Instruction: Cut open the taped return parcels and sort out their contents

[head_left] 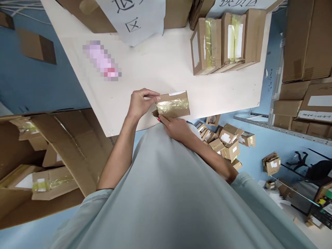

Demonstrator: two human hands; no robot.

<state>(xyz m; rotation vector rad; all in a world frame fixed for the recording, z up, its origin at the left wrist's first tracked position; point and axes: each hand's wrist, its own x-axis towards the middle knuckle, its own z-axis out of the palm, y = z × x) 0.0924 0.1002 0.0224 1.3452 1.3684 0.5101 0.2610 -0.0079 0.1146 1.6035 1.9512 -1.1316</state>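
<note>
A small brown cardboard box (pixel 173 105), wrapped in shiny clear-yellow tape, lies at the near edge of the white table (pixel 155 69). A white label shows along its far edge. My left hand (pixel 141 102) pinches the box's far left corner between thumb and fingers. At the left end, a flap (pixel 155 113) stands partly open. My right hand (pixel 176 128) is closed at the near side of the box, by that end. A small red object (pixel 159 119) peeks out at its fingertips; the rest is hidden by the hand.
Several taped cartons (pixel 233 41) stand at the table's back right. A blurred pink item (pixel 101 60) lies back left. Paper signs (pixel 140 20) hang over boxes behind. A large open carton (pixel 64 138) is at left; several boxes (pixel 228 138) lie piled on the blue floor at right.
</note>
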